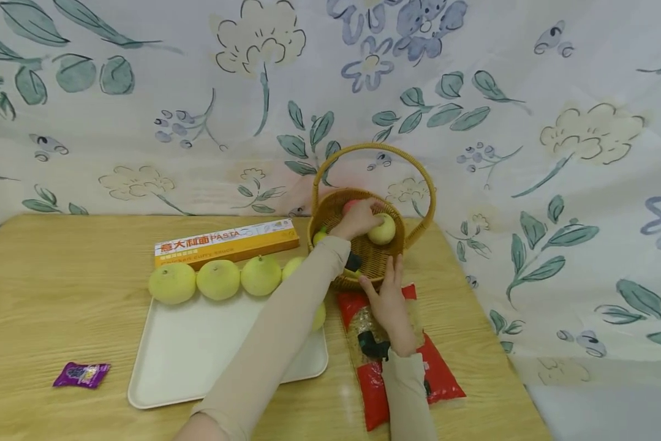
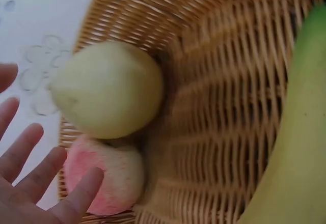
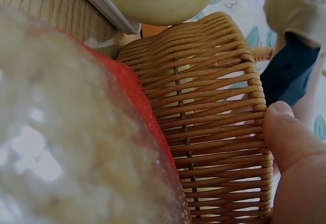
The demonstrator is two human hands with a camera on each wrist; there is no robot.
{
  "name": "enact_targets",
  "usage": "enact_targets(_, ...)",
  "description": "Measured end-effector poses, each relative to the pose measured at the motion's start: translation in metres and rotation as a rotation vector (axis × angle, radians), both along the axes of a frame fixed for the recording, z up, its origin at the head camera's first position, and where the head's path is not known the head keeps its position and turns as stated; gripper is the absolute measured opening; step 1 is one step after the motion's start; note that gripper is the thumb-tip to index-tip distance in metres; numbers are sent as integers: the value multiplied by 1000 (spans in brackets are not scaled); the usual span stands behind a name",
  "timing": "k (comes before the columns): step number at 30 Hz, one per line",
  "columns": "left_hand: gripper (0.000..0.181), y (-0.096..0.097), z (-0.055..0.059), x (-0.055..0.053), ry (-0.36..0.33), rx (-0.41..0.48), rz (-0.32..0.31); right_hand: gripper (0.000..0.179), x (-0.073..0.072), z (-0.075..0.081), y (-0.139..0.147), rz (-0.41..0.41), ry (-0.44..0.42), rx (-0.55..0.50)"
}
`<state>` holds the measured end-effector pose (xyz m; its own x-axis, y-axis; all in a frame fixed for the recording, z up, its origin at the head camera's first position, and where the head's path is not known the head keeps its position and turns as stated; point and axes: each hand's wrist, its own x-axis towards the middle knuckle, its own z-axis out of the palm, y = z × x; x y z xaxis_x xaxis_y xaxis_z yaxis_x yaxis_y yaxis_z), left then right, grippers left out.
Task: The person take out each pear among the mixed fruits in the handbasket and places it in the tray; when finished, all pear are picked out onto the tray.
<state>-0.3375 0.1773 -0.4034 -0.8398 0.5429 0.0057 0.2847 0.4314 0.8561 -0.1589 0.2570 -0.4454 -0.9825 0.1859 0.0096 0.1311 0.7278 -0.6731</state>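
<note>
My left hand (image 1: 358, 219) reaches into a tilted wicker basket (image 2: 219, 81) with its fingers spread. Inside are a pale yellow-green round fruit (image 2: 109, 89) with a pointed tip, a pink-blushed peach (image 2: 109, 175) and a banana (image 2: 295, 132). In the left wrist view the fingertips overlap the peach; whether they touch it I cannot tell. At the basket's near side is my right hand (image 1: 391, 309), its thumb (image 3: 293, 135) against the rim. The other fingers look straight in the head view. Nothing is gripped by the left hand.
Red-and-clear bags (image 1: 371, 389) lie just below the basket. A white tray (image 1: 198, 355) stands left of them, with several yellow-green round fruits (image 1: 218, 280) along its edges. Behind it is a pasta box (image 1: 225, 242). A purple wrapped sweet (image 1: 82, 375) lies at far left.
</note>
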Motion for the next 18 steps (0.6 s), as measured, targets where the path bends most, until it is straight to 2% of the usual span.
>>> enact_targets(3, 51, 9, -7, -5, 43, -71, -14, 85, -1, 1, 1, 0, -1, -1)
enact_targets(6, 54, 8, -16, -4, 82, -129, -30, 84, 0, -2, -4, 6, 2, -15)
enact_targets(8, 55, 8, -17, -1, 112, -169, -43, 84, -1, -2, -6, 8, 8, -15)
enact_targets(11, 56, 7, -13, 4, 137, -223, -71, 84, -3, -2, -7, 16, 43, -17)
enact_targets(15, 60, 9, -8, 10, 124, -285, -167, 83, -4, -2, -4, 17, 61, -23)
enact_targets(18, 62, 11, -7, 13, 104, -289, -246, 83, -4, -1, 0, 15, 50, -16)
